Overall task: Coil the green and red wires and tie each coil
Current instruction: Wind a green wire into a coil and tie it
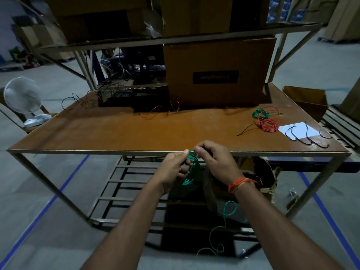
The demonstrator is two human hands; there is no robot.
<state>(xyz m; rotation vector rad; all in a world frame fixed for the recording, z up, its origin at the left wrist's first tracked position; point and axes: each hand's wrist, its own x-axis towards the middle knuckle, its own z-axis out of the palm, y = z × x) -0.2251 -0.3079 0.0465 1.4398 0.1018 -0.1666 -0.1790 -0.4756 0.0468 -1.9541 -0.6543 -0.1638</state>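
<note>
A green wire coil (191,168) hangs in the air just in front of the near edge of the table (116,131), held between both hands. The left hand (172,171) has its fingers curled round the left side of the coil, thumb up by the top of the loops. The right hand (213,162) pinches the wire at the top of the coil with thumb and forefinger, its other fingers curled in; an orange thread band (238,184) circles that wrist. A loose green wire tail (224,219) trails below the hands, looping down toward the floor on the near right. On the far right part of the table lie a small green coil (260,113) and, just nearer and touching it, a red coil (267,124), with stray red wire arching behind them. Right of these a white sheet (298,129) sits near the table's right edge with several short black wire pieces (307,136) lying across and beside it. At the far side of the table a large cardboard box (218,71) stands, with thin red and green strands (171,109) at its foot. A white fan (22,98) stands off the table's far left corner.
</note>
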